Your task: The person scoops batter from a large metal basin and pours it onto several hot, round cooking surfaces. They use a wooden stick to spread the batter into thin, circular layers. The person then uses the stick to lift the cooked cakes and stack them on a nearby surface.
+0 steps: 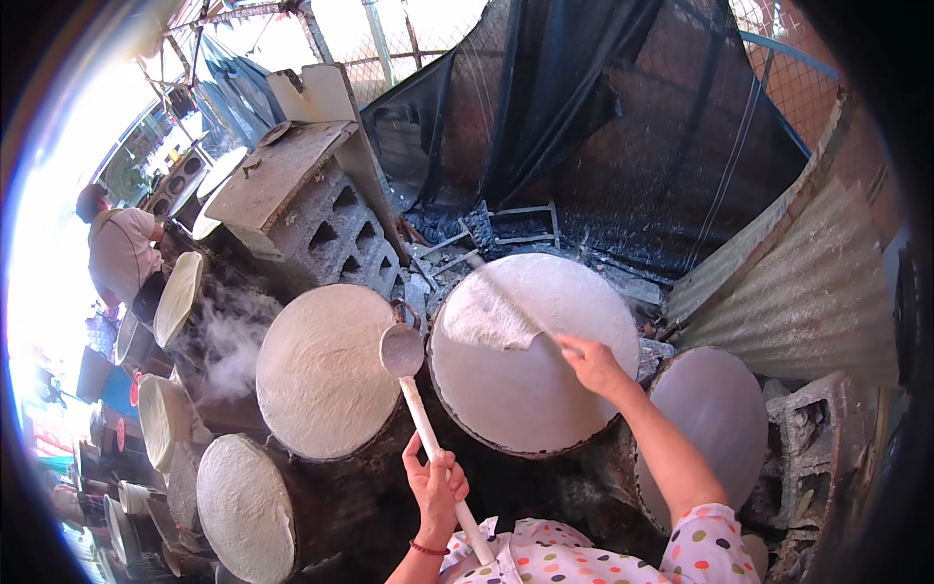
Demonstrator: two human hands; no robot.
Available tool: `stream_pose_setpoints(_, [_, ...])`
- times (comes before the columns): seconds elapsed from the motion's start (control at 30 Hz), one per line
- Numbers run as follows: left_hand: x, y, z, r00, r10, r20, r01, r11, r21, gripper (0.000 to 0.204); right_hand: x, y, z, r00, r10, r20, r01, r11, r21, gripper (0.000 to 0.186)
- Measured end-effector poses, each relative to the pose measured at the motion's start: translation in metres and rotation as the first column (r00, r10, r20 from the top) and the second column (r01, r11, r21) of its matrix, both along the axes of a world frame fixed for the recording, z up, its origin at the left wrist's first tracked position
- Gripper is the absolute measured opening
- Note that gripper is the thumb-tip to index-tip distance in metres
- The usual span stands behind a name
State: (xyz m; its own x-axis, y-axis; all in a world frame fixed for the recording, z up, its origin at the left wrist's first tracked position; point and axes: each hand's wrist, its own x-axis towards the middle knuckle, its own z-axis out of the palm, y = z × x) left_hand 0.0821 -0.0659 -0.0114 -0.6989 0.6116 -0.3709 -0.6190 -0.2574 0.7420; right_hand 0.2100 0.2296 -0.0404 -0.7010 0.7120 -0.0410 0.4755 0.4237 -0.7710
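My left hand is closed around the pale handle of a long ladle; its round bowl points away from me, over the gap between two round griddles. Closed on a long thin stick, my right hand holds it across the middle griddle. White batter covers the far part of that griddle, with a thicker, rough patch near the stick. The near part looks smooth and grey. To the left, another griddle bears a full, streaked cream-coloured layer.
A smooth grey griddle stands at right beside concrete blocks. More coated griddles line the left side, where steam rises. Dark sheeting and corrugated panels close the far side. Another person works at far left.
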Motion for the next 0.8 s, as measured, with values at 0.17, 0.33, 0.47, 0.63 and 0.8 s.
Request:
stream_pose_setpoints(0.17, [0.003, -0.008, -0.003, 1.000, 0.016, -0.009, -0.016, 1.000, -0.017, 0.045, 0.057, -0.054, 0.029, 0.974, 0.227, -0.005, -0.227, 0.974, 0.008, 0.034])
stream_pose_setpoints(0.33, [0.007, -0.005, -0.002, 0.999, 0.030, -0.018, -0.030, 0.999, -0.013, 0.045, 0.037, -0.023, 0.006, 0.986, -0.039, -0.162, 0.033, 0.999, -0.038, 0.035])
stream_pose_setpoints(0.47, [0.011, -0.003, 0.001, 0.999, 0.024, -0.036, -0.025, 1.000, -0.014, 0.044, 0.026, -0.035, 0.009, 0.979, 0.186, -0.085, -0.193, 0.978, -0.075, 0.034])
stream_pose_setpoints(0.63, [0.014, -0.012, 0.000, 0.996, 0.059, -0.060, -0.061, 0.998, -0.030, 0.043, 0.072, -0.055, 0.034, 0.971, 0.240, 0.015, -0.238, 0.969, -0.059, 0.034])
stream_pose_setpoints(0.8, [0.027, -0.008, 0.008, 0.996, 0.069, -0.055, -0.071, 0.997, -0.034, 0.043, 0.026, -0.032, 0.020, 0.995, 0.082, -0.051, -0.088, 0.985, -0.147, 0.033])
